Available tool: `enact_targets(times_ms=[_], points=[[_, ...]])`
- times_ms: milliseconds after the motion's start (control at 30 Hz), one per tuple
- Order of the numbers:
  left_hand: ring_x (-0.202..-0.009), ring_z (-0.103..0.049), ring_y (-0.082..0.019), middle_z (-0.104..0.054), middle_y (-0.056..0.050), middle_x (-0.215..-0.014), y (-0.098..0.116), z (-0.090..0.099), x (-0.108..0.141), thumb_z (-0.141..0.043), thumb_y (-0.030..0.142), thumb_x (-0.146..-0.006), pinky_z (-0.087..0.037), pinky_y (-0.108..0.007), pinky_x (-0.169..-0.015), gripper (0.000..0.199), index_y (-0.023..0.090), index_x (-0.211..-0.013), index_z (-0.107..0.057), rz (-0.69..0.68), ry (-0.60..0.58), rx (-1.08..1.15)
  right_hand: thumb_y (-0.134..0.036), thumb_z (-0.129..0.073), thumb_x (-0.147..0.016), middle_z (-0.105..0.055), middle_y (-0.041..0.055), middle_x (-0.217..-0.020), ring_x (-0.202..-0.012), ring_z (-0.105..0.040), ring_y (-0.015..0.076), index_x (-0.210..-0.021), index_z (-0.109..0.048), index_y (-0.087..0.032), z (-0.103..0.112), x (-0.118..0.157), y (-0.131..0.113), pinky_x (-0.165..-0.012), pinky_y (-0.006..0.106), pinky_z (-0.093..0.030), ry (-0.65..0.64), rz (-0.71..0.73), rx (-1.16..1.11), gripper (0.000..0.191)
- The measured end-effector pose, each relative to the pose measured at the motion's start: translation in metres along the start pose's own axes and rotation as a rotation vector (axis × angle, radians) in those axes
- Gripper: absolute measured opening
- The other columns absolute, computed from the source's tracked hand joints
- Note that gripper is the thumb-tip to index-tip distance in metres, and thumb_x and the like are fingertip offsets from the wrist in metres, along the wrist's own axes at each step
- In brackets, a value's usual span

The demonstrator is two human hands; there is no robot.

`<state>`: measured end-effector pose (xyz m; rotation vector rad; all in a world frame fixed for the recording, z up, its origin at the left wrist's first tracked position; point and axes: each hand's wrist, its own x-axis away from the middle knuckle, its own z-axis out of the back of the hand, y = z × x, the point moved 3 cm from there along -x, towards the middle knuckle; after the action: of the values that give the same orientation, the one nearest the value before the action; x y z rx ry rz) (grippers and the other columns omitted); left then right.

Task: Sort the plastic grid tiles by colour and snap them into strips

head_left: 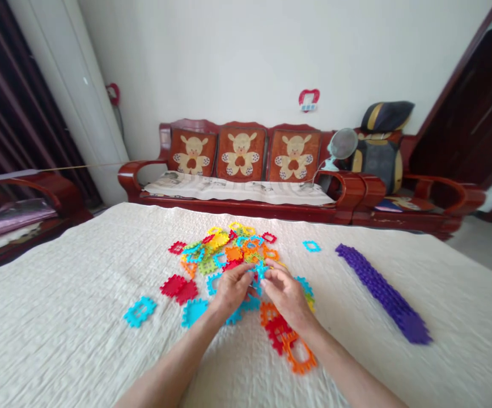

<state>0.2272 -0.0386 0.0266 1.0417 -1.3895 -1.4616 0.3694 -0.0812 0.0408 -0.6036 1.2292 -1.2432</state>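
A small light-blue piece (261,271) is held above the near side of a loose pile of pieces (233,253), midway between the two hands; it is pinched by the thumb and fingers of the right hand (288,296), and the fingertips of the left hand (231,288) appear to be clamped on its opposite side; the exact contact there is too small to be confirmed.

Slippage is judged the principal risk: only a narrow toothed margin is gripped, so the piece may be twisted out if unequal pressure is applied by the hands; teeth may be bent or jammed if they are pressed while misaligned; pieces beneath may be scattered if the wrists are lowered, since the orange frame (303,367) lies close beside the right forearm.

The pieces appear to be made of moulded plastic; flat outlines with square-cut teeth are shown, some solid, such as the red pieces (173,285), others pierced, such as the windowed blue piece (140,311) set apart at the left; a long purple strip (382,292), densely ridged, is laid diagonally at the right; all are supported by a pale quilted cloth (71,294), whose puckered texture may prevent pieces from lying level.
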Motion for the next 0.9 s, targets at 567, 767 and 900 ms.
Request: enact_targets(times_ms=[567,767,900], points=[[-0.061,-0.063,-0.013,-0.067,-0.002,-0.069,0.008,0.039,-0.010,-0.046,0.028,-0.084,-0.048,-0.023,-0.061,0.032,0.016,-0.103,-0.069,-0.200,0.216,-0.323,-0.038,-0.058,-0.067,-0.065,0.0088,-0.096,-0.087,-0.062,0.0236,-0.098,-0.060,-0.020,0.083,-0.039,0.041,-0.078,0.037,-0.051,0.364,-0.044,0.388,0.035],[-0.068,-0.062,-0.015,-0.067,-0.002,-0.067,0.006,0.077,-0.015,-0.045,0.018,-0.083,-0.048,-0.026,-0.073,0.031,0.018,-0.098,-0.072,-0.275,0.443,-0.712,-0.026,-0.055,-0.063,-0.067,0.0113,-0.096,-0.093,-0.063,0.0265,-0.096,-0.065,-0.018,0.131,-0.047,0.087,-0.087,0.040,-0.048,0.246,-0.174,0.708,0.035],[-0.066,-0.062,-0.015,-0.066,-0.002,-0.066,0.006,0.076,-0.013,-0.046,0.015,-0.082,-0.047,-0.024,-0.070,0.030,0.018,-0.096,-0.072,-0.273,0.455,-0.718,-0.028,-0.058,-0.066,-0.065,0.0131,-0.107,-0.100,-0.061,0.0284,-0.098,-0.066,-0.018,0.123,-0.042,0.073,-0.089,0.041,-0.047,0.175,-0.074,0.841,0.035]])
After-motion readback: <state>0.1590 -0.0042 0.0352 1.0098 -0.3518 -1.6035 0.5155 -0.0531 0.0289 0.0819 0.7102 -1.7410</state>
